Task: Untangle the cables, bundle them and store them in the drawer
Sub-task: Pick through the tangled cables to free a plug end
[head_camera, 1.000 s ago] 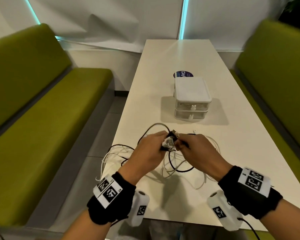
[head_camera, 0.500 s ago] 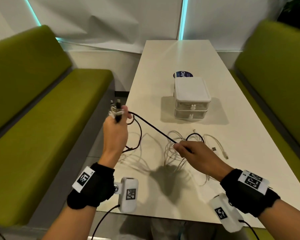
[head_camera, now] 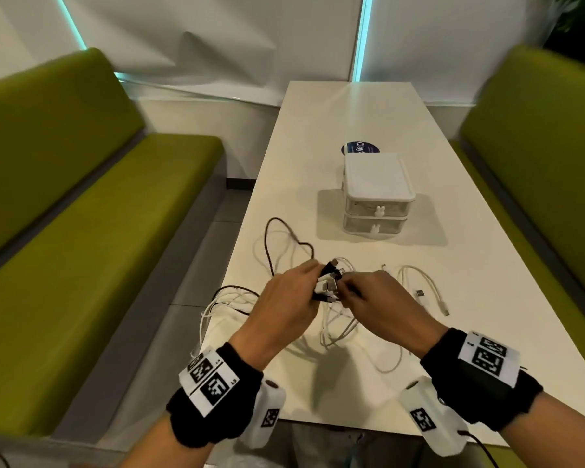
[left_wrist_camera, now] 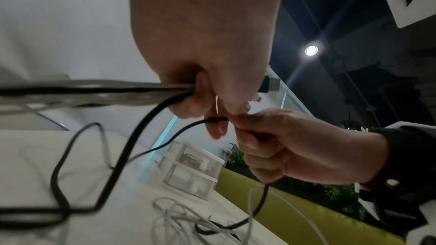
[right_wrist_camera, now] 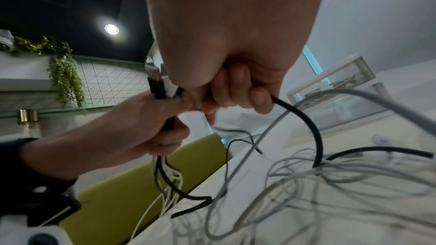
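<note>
Left hand point(head_camera: 286, 305) back beside right hand point(head_camera: 379, 304)

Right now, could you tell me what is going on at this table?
A person is sorting a tangle of cables on the table. The left hand grips a bunch of black and white cable ends; the right hand pinches a black cable right beside them. White cables lie looped under the hands, some hanging over the table's edge. The drawer box stands beyond, both drawers shut. Nothing new looks bundled or stored yet.
</note>
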A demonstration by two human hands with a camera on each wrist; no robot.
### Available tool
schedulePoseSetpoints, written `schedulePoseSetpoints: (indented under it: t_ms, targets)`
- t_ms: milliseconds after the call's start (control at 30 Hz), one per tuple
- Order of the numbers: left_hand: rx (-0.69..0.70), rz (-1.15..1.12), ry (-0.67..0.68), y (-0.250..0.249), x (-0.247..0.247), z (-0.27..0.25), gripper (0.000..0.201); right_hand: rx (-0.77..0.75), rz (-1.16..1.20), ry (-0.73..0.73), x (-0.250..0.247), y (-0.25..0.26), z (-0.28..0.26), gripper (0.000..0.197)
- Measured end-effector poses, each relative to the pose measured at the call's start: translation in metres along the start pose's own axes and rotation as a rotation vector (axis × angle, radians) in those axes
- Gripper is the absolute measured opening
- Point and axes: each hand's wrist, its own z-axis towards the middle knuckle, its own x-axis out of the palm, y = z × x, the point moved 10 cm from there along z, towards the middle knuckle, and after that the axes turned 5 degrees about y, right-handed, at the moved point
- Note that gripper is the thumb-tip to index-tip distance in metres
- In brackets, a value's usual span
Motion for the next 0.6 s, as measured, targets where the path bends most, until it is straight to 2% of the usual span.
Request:
schedulePoseSetpoints:
  t_ms: [67,100,200,267,333,467,533,600]
  targets:
    - [-0.016,0.018,0.021,0.006,0.002,0.002,0.015,-0.016,-0.014,-0.001,-0.001,-0.002,-0.002,0.043]
    - [-0.008,-0.013,-0.031,0.008,-0.006,0.002,0.013,-0.017,-0.005,-0.006,-0.001,-0.004,-0.003,0.045]
    - [-0.066,-0.258,-0.322,0.028,-0.050,-0.004,0.012,0.003,0.082,-0.026,-0.002,-0.010,-0.006,0.048]
    - [-0.127,-0.370,-0.451,0.041,-0.071,-0.010,0.012,0.007,0.116,-0.032,-0.001,-0.012,-0.005,0.049]
    - [-0.209,-0.448,-0.520,0.054,-0.080,-0.015,0.021,0.000,0.126,-0.032,0.000,-0.014,-0.002,0.052]
    - [-0.360,-0.484,-0.580,0.082,-0.084,-0.021,0.021,0.020,0.102,-0.035,-0.001,-0.023,-0.002,0.056]
    - [-0.316,-0.364,-0.564,0.074,-0.087,-0.019,0.021,0.038,0.081,-0.037,-0.002,-0.025,-0.003,0.053]
    - [-0.177,-0.328,-0.552,0.053,-0.085,-0.016,0.027,0.040,0.056,-0.042,-0.002,-0.024,-0.001,0.051]
